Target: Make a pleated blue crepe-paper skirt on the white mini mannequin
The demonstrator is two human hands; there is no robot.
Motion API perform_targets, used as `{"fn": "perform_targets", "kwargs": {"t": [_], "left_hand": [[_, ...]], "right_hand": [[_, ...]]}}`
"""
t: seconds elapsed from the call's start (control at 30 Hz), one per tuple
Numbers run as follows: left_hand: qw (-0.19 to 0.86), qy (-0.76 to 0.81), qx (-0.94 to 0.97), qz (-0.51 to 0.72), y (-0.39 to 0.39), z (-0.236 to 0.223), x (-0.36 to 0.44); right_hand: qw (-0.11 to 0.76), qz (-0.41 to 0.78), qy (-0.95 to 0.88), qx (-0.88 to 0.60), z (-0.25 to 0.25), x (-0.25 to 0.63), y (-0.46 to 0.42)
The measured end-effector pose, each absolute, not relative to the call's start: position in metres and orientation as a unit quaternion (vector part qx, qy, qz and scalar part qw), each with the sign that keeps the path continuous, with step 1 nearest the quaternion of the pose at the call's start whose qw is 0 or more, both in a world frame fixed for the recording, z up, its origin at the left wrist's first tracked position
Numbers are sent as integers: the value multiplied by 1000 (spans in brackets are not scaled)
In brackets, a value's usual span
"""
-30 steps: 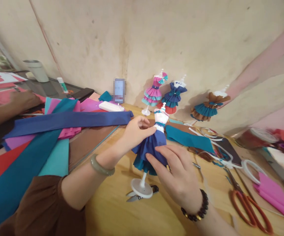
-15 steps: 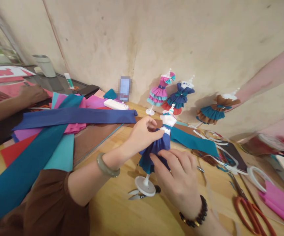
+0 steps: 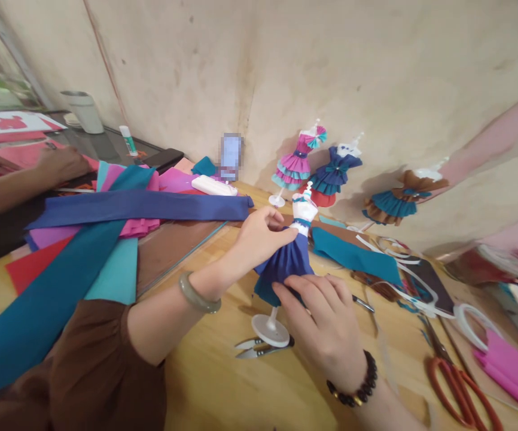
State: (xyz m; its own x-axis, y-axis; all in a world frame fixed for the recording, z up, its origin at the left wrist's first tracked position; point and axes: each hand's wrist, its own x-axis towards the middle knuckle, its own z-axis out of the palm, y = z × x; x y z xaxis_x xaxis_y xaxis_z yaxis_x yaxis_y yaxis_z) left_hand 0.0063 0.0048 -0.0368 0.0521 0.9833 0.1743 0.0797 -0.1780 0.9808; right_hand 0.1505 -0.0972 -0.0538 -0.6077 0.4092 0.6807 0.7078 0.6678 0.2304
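A small white dress form (image 3: pixel 304 209) stands on a round base, dressed in a gathered dark blue skirt (image 3: pixel 290 254) over a teal layer, with a teal band at the waist. My left hand (image 3: pixel 259 236) pinches the skirt's waist from the left, thumb against the front and fingers curled behind. At the lower right of the skirt, my right hand (image 3: pixel 324 314) has its thumb and fingers closed on the lower fabric; its fingertips are partly hidden. Thread snips (image 3: pixel 256 348) lie beside the base.
Three dressed forms, one in a pink dress (image 3: pixel 295 164), stand along the wall. Fabric strips, including a blue strip (image 3: pixel 151 206), are piled left. Orange-handled scissors (image 3: pixel 460 389), a teal piece (image 3: pixel 353 254) and white cord lie right. A co-worker's hand (image 3: pixel 64 164) works at far left.
My right hand has shifted slightly lower along the skirt, toward its hem. My left hand keeps its pinch at the waist. The whole view has swung a little left.
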Motion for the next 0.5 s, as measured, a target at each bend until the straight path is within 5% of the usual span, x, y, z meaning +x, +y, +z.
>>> {"fn": "perform_targets", "kwargs": {"t": [0.27,0.5], "left_hand": [[442,468,572,508,7,-39,6],[506,376,589,506,1,-37,6]], "right_hand": [[309,-181,-886,-295,-51,144,-100],[529,24,-742,-411,-41,169,-89]]}}
